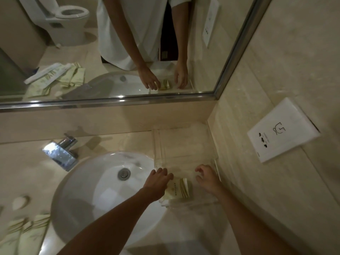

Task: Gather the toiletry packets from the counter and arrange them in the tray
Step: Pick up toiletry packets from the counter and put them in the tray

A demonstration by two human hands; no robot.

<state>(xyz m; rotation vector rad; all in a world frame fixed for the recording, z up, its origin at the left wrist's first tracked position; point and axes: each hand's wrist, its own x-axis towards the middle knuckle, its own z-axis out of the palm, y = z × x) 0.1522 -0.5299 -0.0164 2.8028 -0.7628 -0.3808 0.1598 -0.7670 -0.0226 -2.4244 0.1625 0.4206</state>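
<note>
We see the clear tray at centre right of the frame, cream packets in its near end, left hand resting on them with fingers relaxed, right hand beside them, fingers loosely curled, holding nothing, more packets at lower left.

Bare counter strip between mirror frame and sink, centre frame: open, except chrome faucet jutting at left. Clear tray, right of centre: far half bare, near half taken by stacked packets, left hand and right hand. Tiled wall with socket plate closing off right side. Loose packets crowding lower left. Soap at left edge.
</note>
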